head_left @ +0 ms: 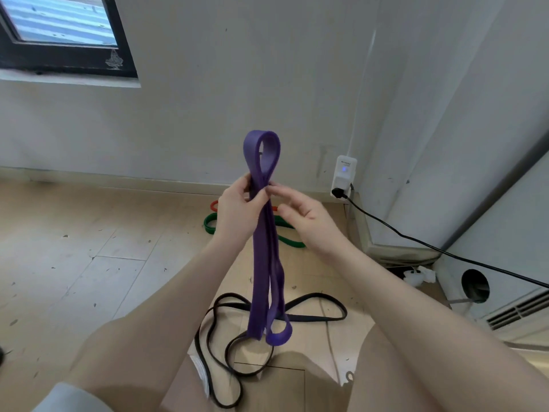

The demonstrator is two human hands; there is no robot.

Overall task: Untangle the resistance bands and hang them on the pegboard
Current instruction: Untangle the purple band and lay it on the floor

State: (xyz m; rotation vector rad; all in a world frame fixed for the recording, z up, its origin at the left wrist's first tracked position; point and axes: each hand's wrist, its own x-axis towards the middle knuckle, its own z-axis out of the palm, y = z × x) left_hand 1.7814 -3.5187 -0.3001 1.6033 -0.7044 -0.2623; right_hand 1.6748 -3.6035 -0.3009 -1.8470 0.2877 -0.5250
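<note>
Knees at 6 o'clock, black band sprawled on floor betw. them. Purple band held upright at centre, doubled. Left hand grips its strands; right hand pinches them w/ fingertips. Green band and red band behind, 12 o'clock. Pegboard not visible. Advise: keep top loop open, run strands flat, check for twist before hanging.

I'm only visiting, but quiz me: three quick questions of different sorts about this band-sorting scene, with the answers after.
1. True or false: the purple band lies flat on the floor.
2. Which band lies nearest the person? A green B black C red
3. Fill in: the left hand and right hand hold the purple band just below its top ____.

Key: 1 false; 2 B; 3 loop.
</note>
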